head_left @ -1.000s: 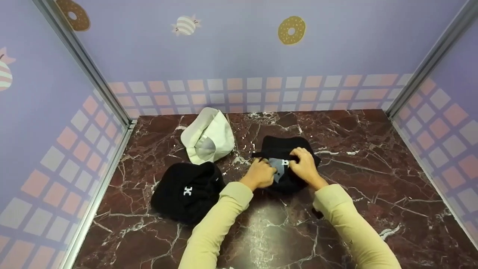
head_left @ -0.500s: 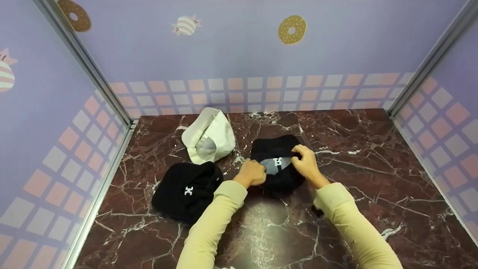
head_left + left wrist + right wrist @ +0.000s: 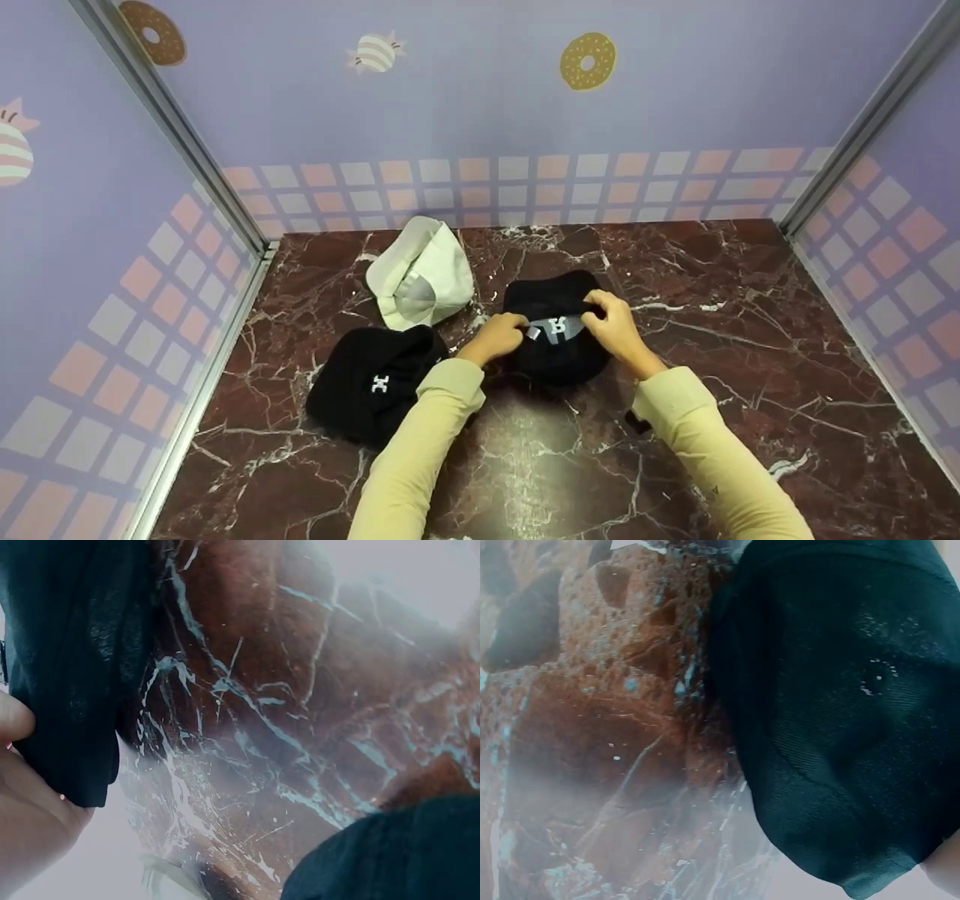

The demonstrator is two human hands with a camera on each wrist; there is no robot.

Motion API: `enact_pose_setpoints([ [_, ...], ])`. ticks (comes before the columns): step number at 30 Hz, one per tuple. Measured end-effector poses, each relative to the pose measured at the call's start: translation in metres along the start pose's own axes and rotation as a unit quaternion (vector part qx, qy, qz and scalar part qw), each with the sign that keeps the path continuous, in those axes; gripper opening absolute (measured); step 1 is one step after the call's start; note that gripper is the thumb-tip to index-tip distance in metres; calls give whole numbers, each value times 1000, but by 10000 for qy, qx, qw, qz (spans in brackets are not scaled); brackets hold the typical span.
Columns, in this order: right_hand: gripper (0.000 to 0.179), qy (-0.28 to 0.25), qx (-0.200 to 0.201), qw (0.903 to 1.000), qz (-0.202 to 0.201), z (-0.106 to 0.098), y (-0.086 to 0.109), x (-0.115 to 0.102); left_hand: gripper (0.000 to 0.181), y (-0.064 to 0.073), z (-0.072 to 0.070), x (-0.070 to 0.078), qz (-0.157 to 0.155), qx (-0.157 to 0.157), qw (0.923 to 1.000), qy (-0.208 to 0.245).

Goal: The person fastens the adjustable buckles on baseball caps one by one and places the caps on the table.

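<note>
A black baseball cap [image 3: 551,296] is in front of me in the head view, its grey-lined opening and a white emblem facing me. My left hand [image 3: 491,339] pinches its left edge, where a small silvery piece [image 3: 533,333] shows beside the fingertips. On the right edge, my right hand [image 3: 615,330] grips the fabric between thumb and fingers. The left wrist view shows the thumb and palm against a dark fold of the cap [image 3: 79,667]. In the right wrist view the cap's dark panel [image 3: 840,727] fills the right side, with little of the hand visible.
Another black cap [image 3: 356,390] with a white emblem lies on the left, partly behind the left sleeve. Behind it a white cap [image 3: 446,281] rests with its inside showing. The marbled tabletop [image 3: 750,315] is bounded by purple patterned walls [image 3: 480,105] on three sides.
The held cap has shifted left and turned slightly. My left hand has drawn back left from over the opening to the edge, uncovering the silvery piece. My right hand stays on the right edge.
</note>
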State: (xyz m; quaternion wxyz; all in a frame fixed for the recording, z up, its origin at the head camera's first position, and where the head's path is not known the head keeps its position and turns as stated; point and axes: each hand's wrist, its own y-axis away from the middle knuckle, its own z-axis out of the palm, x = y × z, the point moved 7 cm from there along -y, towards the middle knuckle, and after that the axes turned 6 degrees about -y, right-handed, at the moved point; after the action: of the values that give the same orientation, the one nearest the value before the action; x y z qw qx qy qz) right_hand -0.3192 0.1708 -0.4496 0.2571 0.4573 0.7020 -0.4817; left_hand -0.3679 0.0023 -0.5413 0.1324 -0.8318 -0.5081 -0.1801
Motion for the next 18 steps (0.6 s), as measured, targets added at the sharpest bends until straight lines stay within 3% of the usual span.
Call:
enact_pose_setpoints([
  [2, 3, -67, -34, 9999, 86, 0, -1, -1, 32, -2, 2, -4, 61, 6, 9998, 214],
  [4, 8, -68, -30, 9999, 145, 1, -2, -3, 31, -7, 7, -9, 2, -181, 9980, 604],
  [7, 16, 15, -30, 9998, 196, 1, -3, -7, 33, 13, -17, 14, -310, -578, 9935, 926],
  [9, 18, 26, -61, 9997, 214, 0, -2, -18, 34, 21, -26, 24, -306, -658, 9911, 1114],
  [14, 14, -136, -285, 9990, 308, -3, 0, -43, 34, 30, -33, 35, -240, -892, 9880, 1236],
  [18, 8, -467, -420, 9974, 341, -2, 1, -47, 38, 31, -35, 37, -103, -934, 9876, 1258],
])
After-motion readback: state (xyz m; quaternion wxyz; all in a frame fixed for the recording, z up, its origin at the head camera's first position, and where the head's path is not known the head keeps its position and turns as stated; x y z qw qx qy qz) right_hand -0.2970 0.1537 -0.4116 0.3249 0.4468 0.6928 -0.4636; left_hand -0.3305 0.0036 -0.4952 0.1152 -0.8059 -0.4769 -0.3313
